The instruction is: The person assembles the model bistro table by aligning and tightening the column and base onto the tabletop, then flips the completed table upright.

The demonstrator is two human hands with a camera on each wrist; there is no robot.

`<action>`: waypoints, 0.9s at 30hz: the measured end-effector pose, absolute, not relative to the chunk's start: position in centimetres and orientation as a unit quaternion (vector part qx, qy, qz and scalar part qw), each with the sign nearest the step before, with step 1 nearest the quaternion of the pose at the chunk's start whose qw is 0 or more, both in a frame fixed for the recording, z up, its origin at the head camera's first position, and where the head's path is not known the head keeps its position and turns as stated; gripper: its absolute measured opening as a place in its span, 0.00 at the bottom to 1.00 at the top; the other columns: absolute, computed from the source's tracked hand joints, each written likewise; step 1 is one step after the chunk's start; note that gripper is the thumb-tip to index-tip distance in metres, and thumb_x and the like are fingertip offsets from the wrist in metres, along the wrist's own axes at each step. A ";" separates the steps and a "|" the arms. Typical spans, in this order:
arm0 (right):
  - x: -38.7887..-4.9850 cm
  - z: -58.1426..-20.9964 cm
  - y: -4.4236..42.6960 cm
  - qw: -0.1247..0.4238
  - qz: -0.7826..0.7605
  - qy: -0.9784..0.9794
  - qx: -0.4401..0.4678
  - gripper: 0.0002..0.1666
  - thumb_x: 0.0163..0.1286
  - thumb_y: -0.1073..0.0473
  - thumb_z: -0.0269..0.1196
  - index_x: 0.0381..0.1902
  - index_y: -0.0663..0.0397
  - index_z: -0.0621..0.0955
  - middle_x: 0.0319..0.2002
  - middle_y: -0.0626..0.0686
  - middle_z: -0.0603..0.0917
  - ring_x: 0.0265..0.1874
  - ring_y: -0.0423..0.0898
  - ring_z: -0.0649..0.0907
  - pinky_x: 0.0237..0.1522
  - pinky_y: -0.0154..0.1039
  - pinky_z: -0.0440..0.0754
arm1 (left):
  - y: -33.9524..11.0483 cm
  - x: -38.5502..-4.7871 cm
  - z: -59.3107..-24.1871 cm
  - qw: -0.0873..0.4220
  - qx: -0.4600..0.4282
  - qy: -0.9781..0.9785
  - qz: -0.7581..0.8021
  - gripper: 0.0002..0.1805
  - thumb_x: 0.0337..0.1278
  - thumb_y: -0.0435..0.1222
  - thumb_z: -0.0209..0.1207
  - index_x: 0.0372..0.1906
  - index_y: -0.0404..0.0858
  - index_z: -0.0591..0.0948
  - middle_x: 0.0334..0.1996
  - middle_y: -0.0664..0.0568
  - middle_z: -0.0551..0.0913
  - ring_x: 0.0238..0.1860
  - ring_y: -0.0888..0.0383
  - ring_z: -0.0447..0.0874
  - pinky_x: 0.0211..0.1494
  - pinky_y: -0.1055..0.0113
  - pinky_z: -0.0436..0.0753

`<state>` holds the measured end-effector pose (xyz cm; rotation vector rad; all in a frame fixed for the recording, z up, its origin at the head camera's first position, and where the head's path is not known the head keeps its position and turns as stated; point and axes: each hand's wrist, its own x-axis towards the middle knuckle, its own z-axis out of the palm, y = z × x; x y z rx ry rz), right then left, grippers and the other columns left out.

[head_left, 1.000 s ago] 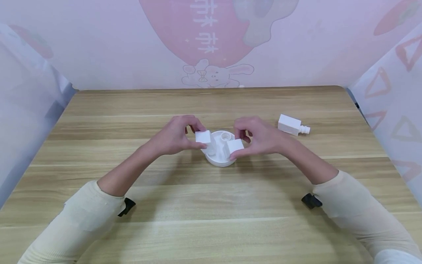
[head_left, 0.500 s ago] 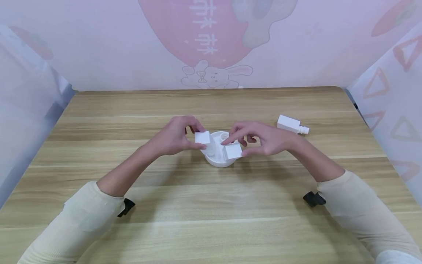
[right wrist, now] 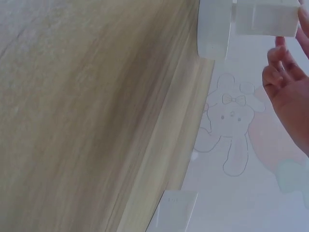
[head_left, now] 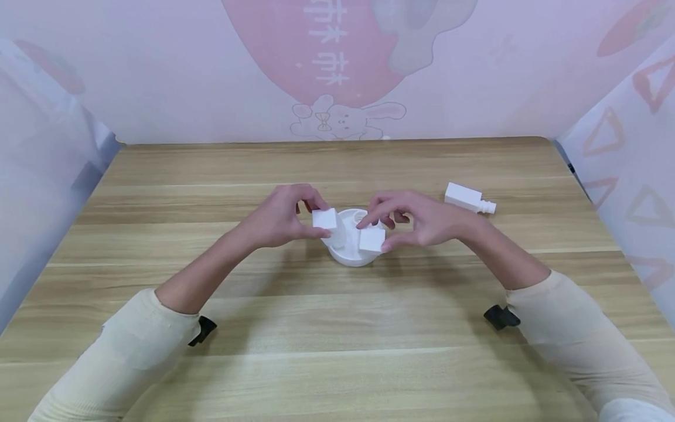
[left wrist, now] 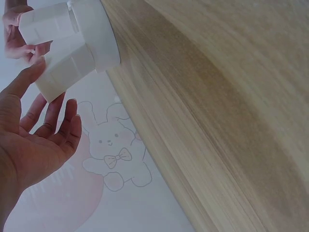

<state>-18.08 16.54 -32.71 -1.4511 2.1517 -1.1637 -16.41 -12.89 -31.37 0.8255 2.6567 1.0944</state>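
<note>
My left hand (head_left: 285,218) pinches a white square bottle (head_left: 324,219) between thumb and fingers; the bottle stands base-up on a round white holder (head_left: 353,259). Beside it on the holder is a second white square bottle (head_left: 372,241), also base-up. The thumb of my right hand (head_left: 422,218) lies at its near right corner, while the index finger reaches across to its far left corner. In the right wrist view, this bottle (right wrist: 267,20) sits against the holder (right wrist: 214,31). The bottles hide their lower ends, and my right fingers partly cover a round socket at the holder's back.
A third white square bottle (head_left: 464,197) with a ridged neck lies on its side at the back right of the wooden table (head_left: 337,328). Behind the table rises a printed backdrop (head_left: 184,70), with fabric walls on both sides.
My right hand has changed its hold, its index finger stretching over to the bottle's far left corner. The right bottle has turned a little and shifted. My left hand keeps still on its bottle.
</note>
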 end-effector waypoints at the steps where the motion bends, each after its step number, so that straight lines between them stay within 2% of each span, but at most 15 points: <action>1: -18.1 -32.7 16.4 0.139 -0.405 0.752 -0.500 0.21 0.61 0.64 0.76 0.53 0.56 0.87 0.40 0.50 0.79 0.32 0.53 0.74 0.32 0.41 0.70 | -12.9 -16.4 -31.4 0.075 0.277 0.886 0.365 0.20 0.42 0.32 0.81 0.43 0.32 0.87 0.38 0.46 0.87 0.43 0.44 0.83 0.46 0.56 0.77; 7: -18.0 -32.5 14.8 0.075 -0.383 0.802 -0.451 0.16 0.56 0.56 0.81 0.36 0.54 0.85 0.32 0.51 0.77 0.30 0.49 0.75 0.31 0.43 0.70 | -12.9 -16.5 -31.5 0.071 0.280 0.886 0.364 0.20 0.42 0.32 0.81 0.43 0.32 0.87 0.37 0.46 0.87 0.43 0.44 0.83 0.45 0.57 0.76; 11: -17.8 -32.6 14.0 0.041 -0.352 0.837 -0.417 0.22 0.56 0.52 0.80 0.26 0.53 0.76 0.28 0.55 0.75 0.29 0.49 0.75 0.32 0.40 0.70 | -12.9 -16.5 -31.5 0.069 0.285 0.884 0.365 0.20 0.42 0.31 0.81 0.42 0.32 0.87 0.37 0.46 0.87 0.43 0.43 0.83 0.45 0.57 0.76; 15: -17.8 -32.8 13.6 0.014 -0.324 0.863 -0.387 0.27 0.56 0.48 0.80 0.22 0.52 0.72 0.26 0.54 0.74 0.26 0.48 0.73 0.31 0.39 0.69 | -12.9 -16.5 -31.5 0.069 0.287 0.882 0.367 0.20 0.42 0.31 0.81 0.42 0.32 0.86 0.37 0.46 0.87 0.43 0.43 0.83 0.44 0.57 0.76; 18: -17.7 -32.8 13.9 0.014 -0.318 0.871 -0.374 0.24 0.57 0.46 0.80 0.27 0.52 0.77 0.28 0.54 0.76 0.27 0.47 0.74 0.32 0.39 0.70 | -12.8 -16.5 -31.4 0.071 0.286 0.882 0.367 0.20 0.42 0.31 0.81 0.42 0.32 0.87 0.37 0.46 0.87 0.43 0.43 0.83 0.44 0.57 0.76; 21: -17.7 -32.7 14.5 0.037 -0.336 0.856 -0.392 0.22 0.59 0.48 0.78 0.44 0.55 0.85 0.32 0.56 0.78 0.30 0.48 0.75 0.34 0.44 0.72 | -12.8 -16.5 -31.4 0.073 0.285 0.882 0.368 0.20 0.42 0.31 0.81 0.42 0.32 0.87 0.37 0.46 0.87 0.43 0.43 0.83 0.45 0.57 0.76; 24: -17.9 -32.6 15.1 0.077 -0.358 0.826 -0.428 0.29 0.63 0.53 0.74 0.60 0.56 0.83 0.38 0.54 0.79 0.33 0.51 0.74 0.35 0.47 0.72 | -12.9 -16.5 -31.4 0.074 0.285 0.881 0.370 0.20 0.42 0.31 0.81 0.42 0.32 0.87 0.37 0.47 0.86 0.43 0.43 0.83 0.45 0.57 0.76; 27: -18.1 -32.7 15.4 0.100 -0.365 0.807 -0.452 0.29 0.65 0.57 0.72 0.64 0.56 0.82 0.40 0.52 0.79 0.33 0.54 0.74 0.34 0.48 0.72 | -12.9 -16.5 -31.5 0.073 0.286 0.880 0.372 0.19 0.42 0.31 0.81 0.42 0.32 0.87 0.36 0.47 0.86 0.43 0.43 0.83 0.45 0.57 0.76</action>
